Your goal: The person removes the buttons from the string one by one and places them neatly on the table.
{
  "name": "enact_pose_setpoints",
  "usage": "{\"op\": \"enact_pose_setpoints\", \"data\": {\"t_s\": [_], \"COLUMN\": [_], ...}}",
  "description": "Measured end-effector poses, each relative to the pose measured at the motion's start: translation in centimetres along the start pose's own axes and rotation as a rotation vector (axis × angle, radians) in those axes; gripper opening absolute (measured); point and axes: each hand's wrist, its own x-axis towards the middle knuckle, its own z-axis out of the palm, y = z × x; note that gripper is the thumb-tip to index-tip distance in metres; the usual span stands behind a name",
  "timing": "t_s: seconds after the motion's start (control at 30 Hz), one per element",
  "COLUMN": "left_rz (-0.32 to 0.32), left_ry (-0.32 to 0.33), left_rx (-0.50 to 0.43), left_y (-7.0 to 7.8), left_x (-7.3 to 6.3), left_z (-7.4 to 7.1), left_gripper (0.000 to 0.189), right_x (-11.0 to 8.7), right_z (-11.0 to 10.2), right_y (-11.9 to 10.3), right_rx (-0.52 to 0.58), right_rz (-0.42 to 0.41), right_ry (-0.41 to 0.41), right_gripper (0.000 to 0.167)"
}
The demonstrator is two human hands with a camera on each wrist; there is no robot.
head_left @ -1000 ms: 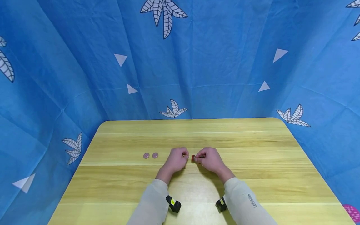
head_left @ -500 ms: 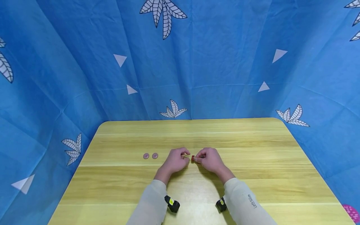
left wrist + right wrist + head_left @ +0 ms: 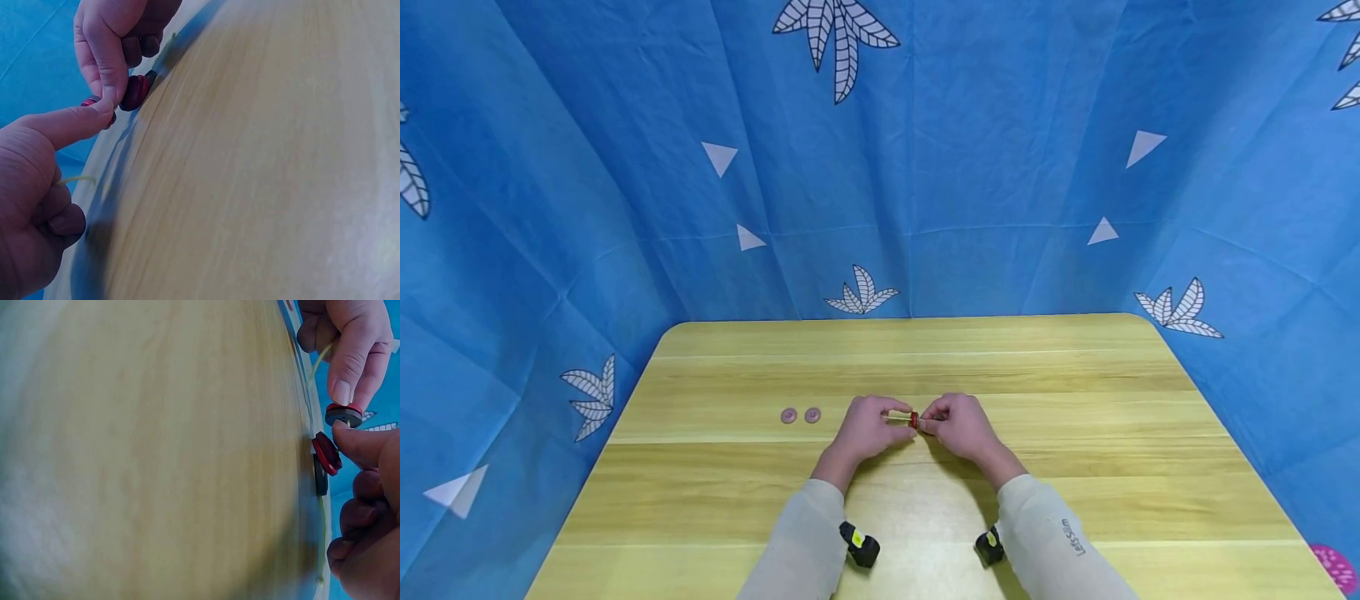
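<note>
Over the wooden table (image 3: pixel 1075 400), left hand (image 3: pixel 871 427) pinches red-and-black button pair (image 3: pixel 342 416) between the hands, right hand (image 3: pixel 959 425) seemingly pinches yellow cord (image 3: pixel 78 179) just beside, so I'd hold cord taut, slide pair squarely.

Got red-and-black round buttons (image 3: pixel 344 416) and a thin yellow cord (image 3: pixel 323 531), two dusty-mauve round buttons (image 3: pixel 812 415) to my left, a yellowish wood-grain table (image 3: pixel 1075 375), a far blue fabric curtain (image 3: pixel 1000 167) with black-outlined white leaves (image 3: pixel 866 289), and my sleeves (image 3: pixel 812 542) are pale grey.
</note>
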Motion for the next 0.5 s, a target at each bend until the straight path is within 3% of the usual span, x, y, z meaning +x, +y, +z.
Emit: {"op": "enact_pose_setpoints", "data": {"t_s": [0.17, 0.5], "left_rz": [0.002, 0.022], "left_ry": [0.002, 0.011], "left_rx": [0.011, 0.002], "left_y": [-0.22, -0.41], "left_x": [0.05, -0.01], "left_z": [0.10, 0.37], "left_gripper": [0.035, 0.021], "right_x": [0.02, -0.14], "right_z": [-0.03, -0.06], "right_y": [-0.11, -0.13], "right_rx": [0.006, 0.050], "right_rz": [0.002, 0.011], "right_ry": [0.003, -0.003], "right_gripper": [0.015, 0.015]}}
